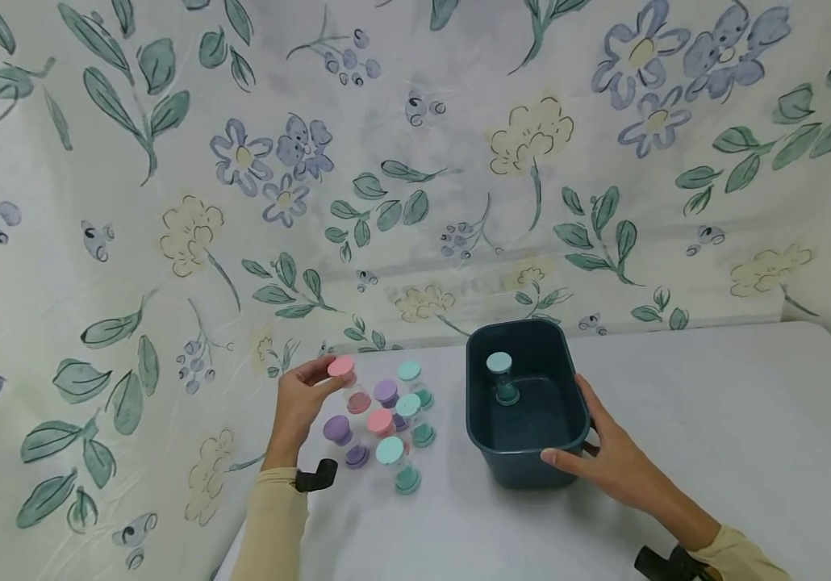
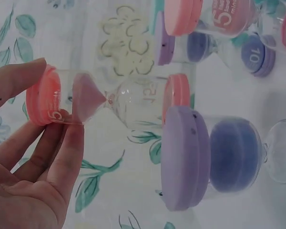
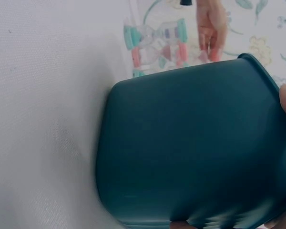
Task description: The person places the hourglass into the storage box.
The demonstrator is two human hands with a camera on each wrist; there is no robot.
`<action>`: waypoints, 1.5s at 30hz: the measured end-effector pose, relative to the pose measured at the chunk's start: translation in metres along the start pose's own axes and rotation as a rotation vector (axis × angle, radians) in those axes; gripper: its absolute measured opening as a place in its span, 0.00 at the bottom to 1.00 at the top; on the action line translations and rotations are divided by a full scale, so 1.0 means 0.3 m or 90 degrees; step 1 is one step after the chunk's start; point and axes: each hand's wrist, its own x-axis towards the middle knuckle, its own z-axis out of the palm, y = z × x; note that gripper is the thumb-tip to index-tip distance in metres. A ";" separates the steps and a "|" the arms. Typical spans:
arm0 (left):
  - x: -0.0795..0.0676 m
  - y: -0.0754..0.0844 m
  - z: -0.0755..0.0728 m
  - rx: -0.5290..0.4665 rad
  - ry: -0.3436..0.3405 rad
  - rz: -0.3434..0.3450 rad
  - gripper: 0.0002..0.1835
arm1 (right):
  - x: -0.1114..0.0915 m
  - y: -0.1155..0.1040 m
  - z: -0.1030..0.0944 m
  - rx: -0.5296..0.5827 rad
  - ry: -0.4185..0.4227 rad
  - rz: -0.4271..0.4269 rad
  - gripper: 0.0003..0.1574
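Observation:
My left hand point(image 1: 302, 401) pinches the pink cap of a sand timer point(image 2: 121, 98) between thumb and fingertips. That timer stands upright at the far left of a group, and pink sand shows in its capped upper bulb. Close by are a purple sand timer point(image 1: 338, 429), another pink one point(image 1: 380, 422) and a teal-capped one point(image 1: 390, 451). My right hand point(image 1: 619, 461) grips the right side of a dark teal bin point(image 1: 528, 468), thumb over the near rim. Inside the bin stands one teal-capped sand timer point(image 1: 500, 378).
More teal and purple timers, such as the teal one point(image 1: 410, 371) at the back, stand close together left of the bin. A white table point(image 1: 713, 420) carries everything. A floral cloth point(image 1: 401, 266) hangs behind and along the left side.

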 end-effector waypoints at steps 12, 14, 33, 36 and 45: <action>-0.005 0.078 -0.059 -0.007 0.054 0.039 0.32 | -0.003 -0.001 0.003 -0.001 0.002 -0.009 0.76; -0.006 0.096 -0.058 -0.012 0.055 0.053 0.32 | -0.002 -0.001 0.005 -0.001 0.002 -0.011 0.75; -0.006 0.266 0.066 -0.069 -0.021 0.140 0.29 | -0.002 -0.007 0.001 -0.015 0.005 -0.008 0.75; -0.008 0.287 0.090 -0.073 -0.040 0.150 0.29 | -0.001 -0.005 0.000 -0.012 0.007 -0.012 0.76; -0.022 0.333 0.169 -0.107 -0.092 0.194 0.26 | -0.003 -0.002 -0.001 -0.002 0.004 -0.019 0.75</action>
